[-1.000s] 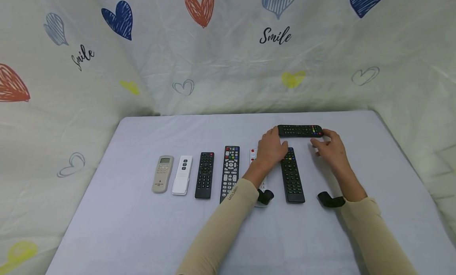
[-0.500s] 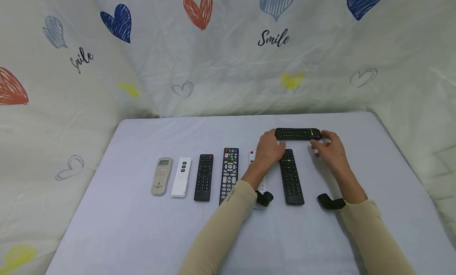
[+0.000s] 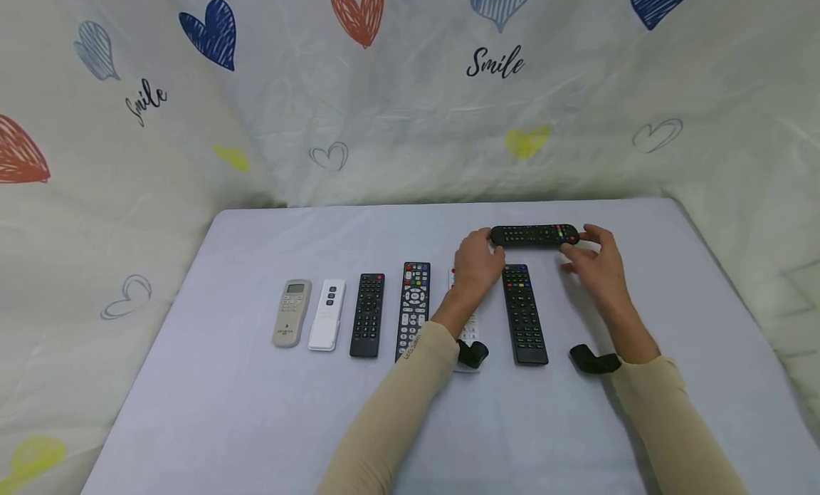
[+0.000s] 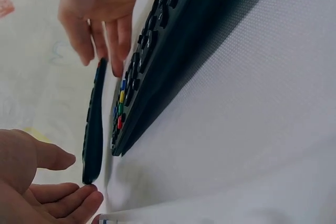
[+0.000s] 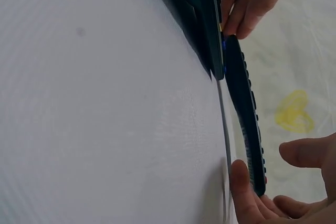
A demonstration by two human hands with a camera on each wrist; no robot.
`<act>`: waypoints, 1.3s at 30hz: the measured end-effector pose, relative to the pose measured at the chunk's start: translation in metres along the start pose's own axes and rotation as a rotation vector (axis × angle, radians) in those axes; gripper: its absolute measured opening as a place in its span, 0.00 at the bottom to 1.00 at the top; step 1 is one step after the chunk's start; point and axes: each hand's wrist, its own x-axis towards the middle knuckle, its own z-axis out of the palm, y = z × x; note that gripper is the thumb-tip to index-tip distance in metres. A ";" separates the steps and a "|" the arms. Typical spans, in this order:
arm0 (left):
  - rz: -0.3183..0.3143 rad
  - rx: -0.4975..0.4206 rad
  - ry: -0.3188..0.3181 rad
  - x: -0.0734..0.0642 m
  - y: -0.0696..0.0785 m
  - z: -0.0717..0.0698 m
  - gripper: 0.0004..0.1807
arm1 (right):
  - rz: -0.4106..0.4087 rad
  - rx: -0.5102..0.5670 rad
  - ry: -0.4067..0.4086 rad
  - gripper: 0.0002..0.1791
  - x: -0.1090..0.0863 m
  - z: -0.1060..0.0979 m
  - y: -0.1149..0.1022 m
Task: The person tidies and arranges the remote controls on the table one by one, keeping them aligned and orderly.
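A black remote control (image 3: pixel 534 235) with coloured buttons at its right end lies crosswise near the table's far edge. My left hand (image 3: pixel 477 265) is at its left end; in the left wrist view the fingertips (image 4: pixel 86 195) touch that end, with the thumb apart. At the other end is my right hand (image 3: pixel 596 267), its fingers touching the tip and its thumb apart in the right wrist view. Whether the remote rests on the cloth or sits slightly raised, I cannot tell. Just below it stands a second black remote (image 3: pixel 525 317), placed lengthwise.
To the left, in a row, lie a beige remote (image 3: pixel 292 313), a white remote (image 3: pixel 328 315), a small black remote (image 3: pixel 368 315) and a black remote with white buttons (image 3: pixel 413 303). My left arm partly covers another white remote (image 3: pixel 470 330). White cloth covers the table (image 3: pixel 224 424).
My left hand has shifted slightly left, and more of the crosswise remote's left end shows. The right hand stays at the other end. The remaining remotes have kept their places.
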 end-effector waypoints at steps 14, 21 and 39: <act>0.017 -0.103 0.079 -0.013 0.003 -0.005 0.22 | 0.091 0.457 0.117 0.32 0.005 -0.003 -0.011; 0.011 -0.265 0.038 -0.023 0.013 -0.013 0.27 | 0.064 0.637 0.124 0.23 -0.001 -0.007 -0.017; 0.039 -0.474 -0.047 -0.042 0.010 -0.017 0.25 | -0.028 0.839 0.057 0.13 -0.007 -0.028 -0.021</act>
